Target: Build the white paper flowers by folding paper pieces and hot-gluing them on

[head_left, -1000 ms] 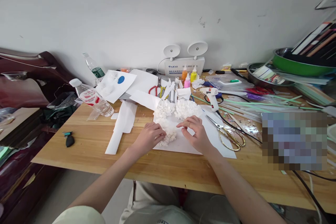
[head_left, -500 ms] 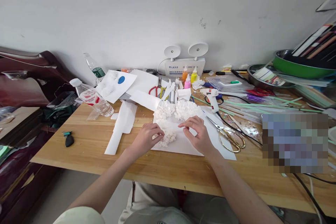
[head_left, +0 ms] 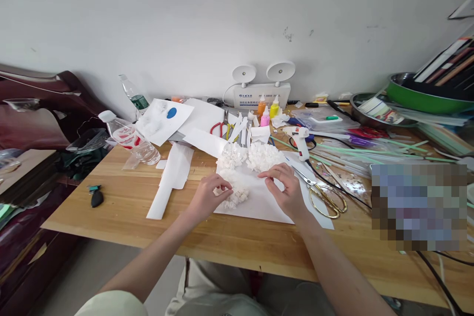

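Observation:
Three ruffled white clumps lie on a white sheet [head_left: 270, 202] on the wooden table. My left hand [head_left: 209, 195] is at the left side of the nearest clump [head_left: 237, 196], its thumb and fingertips pressed together; whatever is between them is too small to name. My right hand [head_left: 285, 187] hovers over the sheet to the right of that clump, thumb and index finger apart, holding nothing visible. Just behind the hands are the other two clumps, one at the left [head_left: 232, 156] and one at the right [head_left: 264, 156].
Gold-handled scissors [head_left: 326, 197] and a white glue gun [head_left: 299, 140] with its cable lie at the right. Paper strips [head_left: 168, 177], a water bottle [head_left: 135, 140] and a key fob [head_left: 97, 197] are at the left. Pliers [head_left: 222, 128] and paint bottles [head_left: 265, 117] stand behind.
My right hand has moved slightly to the right, away from the nearest clump. My left hand has stayed nearly where it was.

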A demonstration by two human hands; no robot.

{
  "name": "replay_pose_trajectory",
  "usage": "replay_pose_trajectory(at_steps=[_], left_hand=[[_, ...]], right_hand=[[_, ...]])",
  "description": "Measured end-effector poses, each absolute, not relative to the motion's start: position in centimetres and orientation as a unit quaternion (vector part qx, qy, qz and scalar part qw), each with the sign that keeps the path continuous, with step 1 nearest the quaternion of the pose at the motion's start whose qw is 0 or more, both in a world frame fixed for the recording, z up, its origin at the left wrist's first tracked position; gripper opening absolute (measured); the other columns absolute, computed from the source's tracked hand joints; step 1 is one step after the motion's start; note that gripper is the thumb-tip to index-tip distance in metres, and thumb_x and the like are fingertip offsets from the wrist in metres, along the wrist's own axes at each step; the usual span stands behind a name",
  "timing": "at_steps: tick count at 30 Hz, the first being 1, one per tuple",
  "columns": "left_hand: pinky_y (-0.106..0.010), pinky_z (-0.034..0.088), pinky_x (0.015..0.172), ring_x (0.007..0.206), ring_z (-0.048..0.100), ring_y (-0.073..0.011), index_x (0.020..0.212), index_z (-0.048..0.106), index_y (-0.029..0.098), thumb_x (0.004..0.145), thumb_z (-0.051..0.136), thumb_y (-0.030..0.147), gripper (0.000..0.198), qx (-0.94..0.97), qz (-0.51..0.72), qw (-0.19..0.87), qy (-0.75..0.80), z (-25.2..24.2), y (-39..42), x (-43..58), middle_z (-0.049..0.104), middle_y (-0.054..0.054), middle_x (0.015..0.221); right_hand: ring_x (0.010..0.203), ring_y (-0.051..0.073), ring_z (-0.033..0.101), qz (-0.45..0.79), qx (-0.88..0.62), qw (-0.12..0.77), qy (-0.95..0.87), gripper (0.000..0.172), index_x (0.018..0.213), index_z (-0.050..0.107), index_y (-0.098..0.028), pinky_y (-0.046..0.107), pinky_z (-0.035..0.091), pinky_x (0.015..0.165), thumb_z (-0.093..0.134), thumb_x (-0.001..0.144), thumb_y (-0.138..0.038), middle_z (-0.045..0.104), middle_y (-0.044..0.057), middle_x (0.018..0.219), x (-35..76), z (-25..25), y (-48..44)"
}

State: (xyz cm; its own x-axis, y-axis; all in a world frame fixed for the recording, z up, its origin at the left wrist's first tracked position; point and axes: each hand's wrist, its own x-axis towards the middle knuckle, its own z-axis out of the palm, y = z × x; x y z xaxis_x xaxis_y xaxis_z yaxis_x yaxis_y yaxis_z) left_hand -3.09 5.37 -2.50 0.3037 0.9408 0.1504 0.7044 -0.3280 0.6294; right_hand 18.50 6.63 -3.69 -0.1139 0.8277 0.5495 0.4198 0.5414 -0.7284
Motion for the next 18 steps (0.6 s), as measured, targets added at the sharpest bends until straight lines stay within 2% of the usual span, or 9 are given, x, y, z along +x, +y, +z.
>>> replay_pose_trajectory(at_steps=[13, 18], left_hand=[[-0.030, 0.038, 0.072, 0.070, 0.053, -0.0137, 0.067, 0.059, 0.019, 0.072, 0.061, 0.028, 0.011, 0.787, 0.226, 0.220, 0.530, -2.5, 5.6, -3.2, 0.059, 0.001, 0.068], [-0.027, 0.040, 0.069, 0.071, 0.053, -0.0132, 0.075, 0.058, 0.019, 0.078, 0.052, 0.028, 0.011, 0.800, 0.262, 0.194, 0.503, -0.4, 7.6, -2.7, 0.060, 0.000, 0.073]], right_hand=[[0.068, 0.018, 0.049, 0.204, -0.434, 0.513, -0.712, 0.017, 0.074, 0.062, -0.022, 0.037, 0.035, 0.072, 0.047, 0.077, -0.016, 0.056, 0.001, 0.064, 18.7, -3.8, 6.9], [0.068, 0.018, 0.049, 0.202, -0.440, 0.519, -0.704, 0.017, 0.073, 0.062, -0.022, 0.037, 0.035, 0.071, 0.047, 0.078, -0.017, 0.056, 0.001, 0.063, 18.9, -3.9, 7.1]])
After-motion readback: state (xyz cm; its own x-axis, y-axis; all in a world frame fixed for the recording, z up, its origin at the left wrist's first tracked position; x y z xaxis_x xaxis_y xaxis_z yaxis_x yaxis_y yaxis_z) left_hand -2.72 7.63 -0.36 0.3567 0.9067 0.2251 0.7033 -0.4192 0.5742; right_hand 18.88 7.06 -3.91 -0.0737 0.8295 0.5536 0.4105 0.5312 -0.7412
